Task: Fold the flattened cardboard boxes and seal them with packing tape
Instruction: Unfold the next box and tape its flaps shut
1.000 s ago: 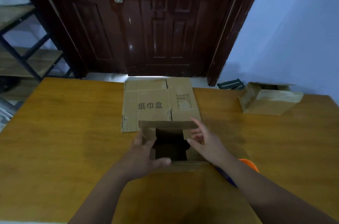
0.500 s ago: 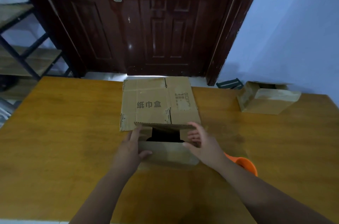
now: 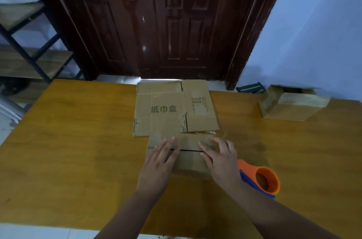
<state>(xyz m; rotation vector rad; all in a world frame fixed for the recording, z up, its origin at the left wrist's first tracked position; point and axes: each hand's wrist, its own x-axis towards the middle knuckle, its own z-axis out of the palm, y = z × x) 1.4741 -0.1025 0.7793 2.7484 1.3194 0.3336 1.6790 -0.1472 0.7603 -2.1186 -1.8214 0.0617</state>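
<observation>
Left hand [image 3: 156, 166] and right hand [image 3: 220, 162] lie palm-down with fingers spread wide, gripping nothing, pressing the two closed top flaps of a small cardboard box [image 3: 188, 157]; a dark straight seam runs between the flaps from one hand to the other. The box is matte brown corrugated board with soft, worn edges. Just beyond the fingertips, touching the box's far edge, lies a flattened cardboard box [image 3: 172, 109], printed with three dark characters and a small checkbox panel, its edges ragged. Just beside the right wrist rests an orange tape dispenser [image 3: 264, 179], smooth plastic, round-bodied, with a blue part beneath. Far right of the right hand sits another folded box [image 3: 293, 104], its top flaps ajar. All rest on a glossy yellow-brown wooden table [image 3: 78, 150]. Beyond the table stand a dark panelled door [image 3: 176, 23], a pale blue wall [image 3: 323, 33] and a metal-framed shelf [image 3: 29, 43].
</observation>
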